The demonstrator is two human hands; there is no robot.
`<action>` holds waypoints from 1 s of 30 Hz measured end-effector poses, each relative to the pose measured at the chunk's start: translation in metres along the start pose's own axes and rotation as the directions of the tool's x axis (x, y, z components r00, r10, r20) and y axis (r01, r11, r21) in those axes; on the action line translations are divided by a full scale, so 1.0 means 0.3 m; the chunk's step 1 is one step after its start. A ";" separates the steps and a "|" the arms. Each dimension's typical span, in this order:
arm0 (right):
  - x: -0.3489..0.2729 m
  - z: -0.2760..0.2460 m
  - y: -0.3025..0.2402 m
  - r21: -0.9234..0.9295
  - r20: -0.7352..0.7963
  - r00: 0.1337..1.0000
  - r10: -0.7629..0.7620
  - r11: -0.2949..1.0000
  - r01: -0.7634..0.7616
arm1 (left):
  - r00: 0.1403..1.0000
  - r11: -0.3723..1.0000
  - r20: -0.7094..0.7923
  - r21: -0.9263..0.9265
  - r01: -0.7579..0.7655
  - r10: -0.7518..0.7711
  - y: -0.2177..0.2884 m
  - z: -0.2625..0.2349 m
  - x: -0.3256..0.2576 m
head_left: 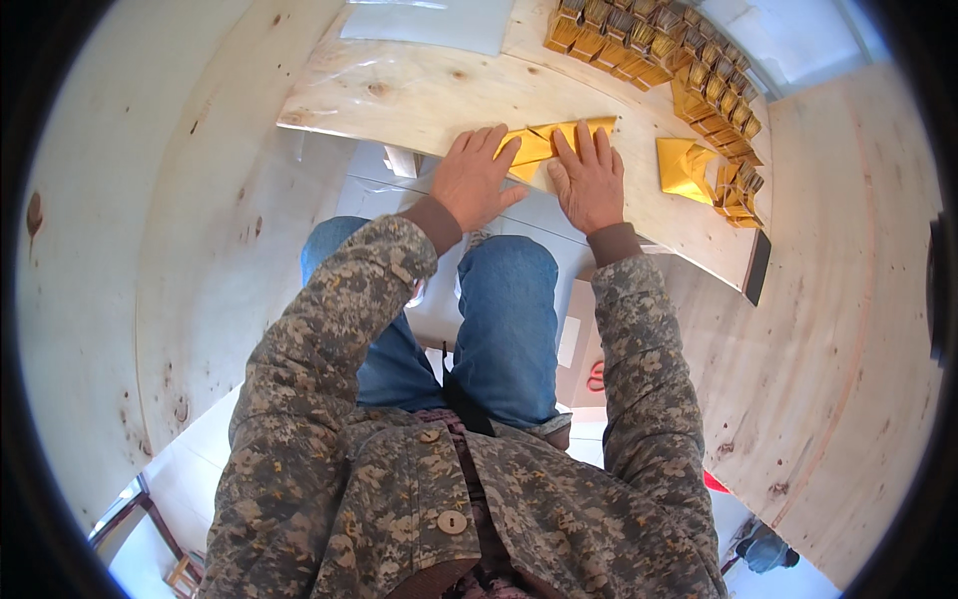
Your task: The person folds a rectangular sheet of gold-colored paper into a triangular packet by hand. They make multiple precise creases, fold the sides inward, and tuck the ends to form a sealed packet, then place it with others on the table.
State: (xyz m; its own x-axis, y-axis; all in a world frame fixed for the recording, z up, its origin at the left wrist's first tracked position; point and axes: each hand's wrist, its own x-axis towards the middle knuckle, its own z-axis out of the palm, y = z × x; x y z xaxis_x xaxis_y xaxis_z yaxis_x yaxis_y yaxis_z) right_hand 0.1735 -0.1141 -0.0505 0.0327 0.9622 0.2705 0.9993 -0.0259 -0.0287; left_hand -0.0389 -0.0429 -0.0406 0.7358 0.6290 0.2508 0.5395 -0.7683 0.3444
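A shiny gold paper (pixel 537 149), partly folded with slanting creases, lies along the near edge of the wooden table. My left hand (pixel 472 182) rests on its left end, fingers stretched forward and the thumb pointing right. Over the right part of the paper, my right hand (pixel 591 186) lies with its fingers flat and spread, pressing down. The fingers cover some of the paper's folds. Farther right lies another gold paper (pixel 685 169), flat and creased, beside a small group of folded gold pieces (pixel 739 197).
Rows of folded gold pieces (pixel 609 45) stand along the table's (pixel 419 90) far right side. A pale sheet (pixel 429 20) lies at the back. Tall plywood panels rise on both sides. Below the right table end, red-handled scissors (pixel 596 376) show.
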 end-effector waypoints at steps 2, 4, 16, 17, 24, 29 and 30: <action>0.049 0.009 0.007 -0.013 0.000 0.999 -0.043 0.999 0.043 | 1.000 1.000 -0.007 -0.005 -0.005 0.005 0.021 -0.004 -0.026; 0.095 0.016 0.014 -0.023 0.010 0.996 -0.083 0.996 0.083 | 1.000 0.998 -0.005 -0.060 -0.011 0.010 0.034 -0.009 -0.046; 0.107 0.043 0.000 0.089 0.023 0.997 -0.072 0.994 0.070 | 0.994 0.998 -0.106 -0.054 0.026 -0.032 0.029 -0.030 -0.052; 0.112 0.042 -0.002 0.092 0.019 0.996 -0.081 0.993 0.079 | 0.996 0.993 -0.082 -0.110 0.037 -0.046 0.038 -0.030 -0.056; 0.152 0.007 0.029 0.084 0.051 0.983 -0.174 0.982 0.170 | 1.000 0.913 -0.008 -0.407 -0.018 0.016 0.059 -0.023 -0.051; 0.140 0.002 0.028 0.128 0.049 0.984 -0.173 0.978 0.166 | 0.993 0.985 -0.043 -0.128 -0.114 0.109 -0.015 -0.013 -0.009; 0.139 0.003 0.026 0.136 0.040 0.984 -0.172 0.977 0.165 | 0.990 0.990 -0.046 -0.029 -0.138 0.136 -0.027 -0.012 -0.001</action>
State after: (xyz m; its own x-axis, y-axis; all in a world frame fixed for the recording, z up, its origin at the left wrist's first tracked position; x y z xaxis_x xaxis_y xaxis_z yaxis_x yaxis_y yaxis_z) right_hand 0.1828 -0.0741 -0.0404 -0.1408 0.9623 0.2327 0.9786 0.1708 -0.1145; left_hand -0.0449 -0.0364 -0.0403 0.7828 0.5231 0.3372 0.4209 -0.8440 0.3323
